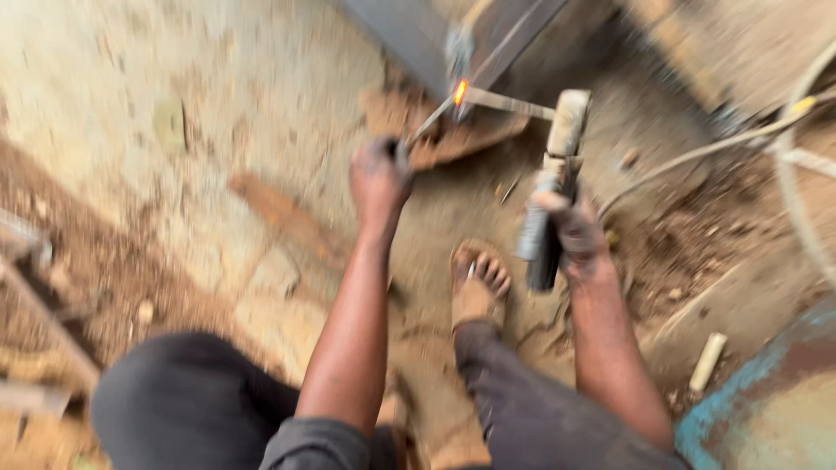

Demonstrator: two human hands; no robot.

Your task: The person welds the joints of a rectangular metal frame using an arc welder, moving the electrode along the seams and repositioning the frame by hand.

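My left hand [379,178] is shut on a thin welding rod [428,119]. The rod's tip glows orange [460,90] where it meets a grey metal frame [453,35] and a thin metal bar [509,104]. To the right, my right hand [575,231] grips the dark handle of a tool [549,187] held upright, its pale head pointing up near the bar. My sandalled foot [477,283] rests on the dirt floor between the two arms. The picture is blurred by motion.
A cable [697,155] runs from the right across the dirt. A flat rusty piece [444,135] lies under the joint. A pale short stick [707,361] lies beside a blue-edged rusty surface [766,392]. Metal bars [43,305] stand at left.
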